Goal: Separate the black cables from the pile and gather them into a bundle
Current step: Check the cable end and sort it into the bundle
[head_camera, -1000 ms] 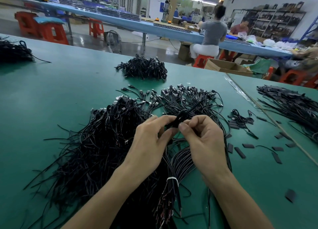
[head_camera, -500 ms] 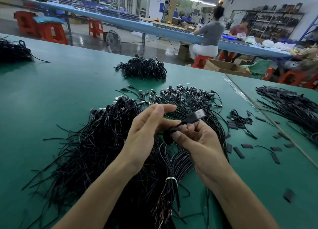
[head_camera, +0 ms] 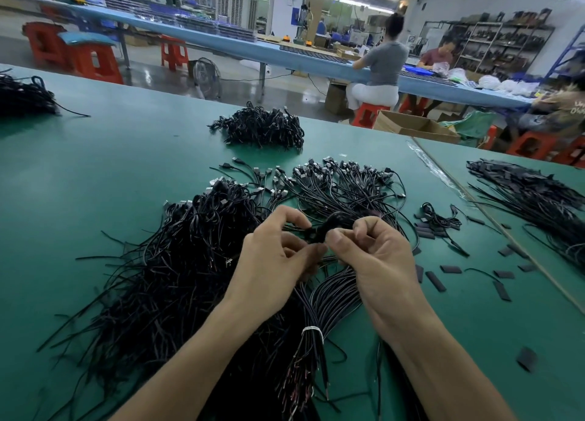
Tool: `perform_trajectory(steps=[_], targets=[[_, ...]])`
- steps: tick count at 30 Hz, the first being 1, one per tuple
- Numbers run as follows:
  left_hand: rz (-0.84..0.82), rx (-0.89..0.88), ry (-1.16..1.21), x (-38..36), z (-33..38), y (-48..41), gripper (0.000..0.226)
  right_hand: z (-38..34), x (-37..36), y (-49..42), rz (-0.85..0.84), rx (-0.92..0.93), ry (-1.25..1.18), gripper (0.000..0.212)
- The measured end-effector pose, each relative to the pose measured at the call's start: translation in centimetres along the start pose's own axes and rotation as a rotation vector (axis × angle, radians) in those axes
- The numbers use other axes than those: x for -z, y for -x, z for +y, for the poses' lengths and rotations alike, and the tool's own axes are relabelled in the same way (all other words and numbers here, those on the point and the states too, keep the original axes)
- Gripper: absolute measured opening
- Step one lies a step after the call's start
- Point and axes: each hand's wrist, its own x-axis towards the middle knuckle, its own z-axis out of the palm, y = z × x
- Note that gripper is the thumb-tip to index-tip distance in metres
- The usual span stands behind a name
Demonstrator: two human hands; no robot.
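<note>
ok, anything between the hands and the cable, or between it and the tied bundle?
Nothing visible. The left hand and right hand both pinch the cable, and the tied bundle lies open just below them, beside the pile.

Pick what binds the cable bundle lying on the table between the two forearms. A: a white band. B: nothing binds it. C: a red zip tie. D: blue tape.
A: a white band wraps the cable bundle near its bare wire ends.
</note>
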Motion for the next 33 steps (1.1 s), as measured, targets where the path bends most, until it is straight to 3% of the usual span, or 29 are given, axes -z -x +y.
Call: perform_trajectory(steps=[4, 8, 13, 16, 19, 24, 29, 33], targets=[[-0.02, 0.06, 0.338, 0.9, 0.8, -0.4, 0.018, 0.3, -0.3, 0.1, -0.096, -0.06, -0.007, 0.027], [-0.067, 0.101, 0.597, 1.4, 1.6, -0.5, 0.024, 1.2, -0.3, 0.2, -0.102, -0.074, 0.055, 0.033], [-0.106, -0.019, 0.445, 0.7, 1.4, -0.3, 0.012, 1.1, 0.1, 0.1, -0.103, -0.082, -0.005, 0.025], [-0.099, -0.028, 0.238, 0.7, 0.9, -0.4, 0.037, 1.3, 0.6, -0.1, -0.015, -0.081, -0.001, 0.025], [-0.01, 0.011, -0.036, 1.0, 0.0, -0.5, 0.045, 1.4, 0.8, -0.1, 0.072, -0.033, 0.07, 0.031], [-0.24, 0.159, -0.2, 0.8, -0.8, -0.2, 0.037, 1.2, -0.2, 0.0, 0.114, 0.09, 0.185, 0.036], [-0.174, 0.096, 0.015, -0.2, -0.8, 0.1, 0.012, 0.1, -1.2, 0.0, 0.057, 0.142, 0.113, 0.035], [-0.051, 0.209, 0.31, 0.6, 0.1, -0.6, 0.017, 0.0, -1.1, 0.2, -0.009, 0.108, 0.033, 0.028]])
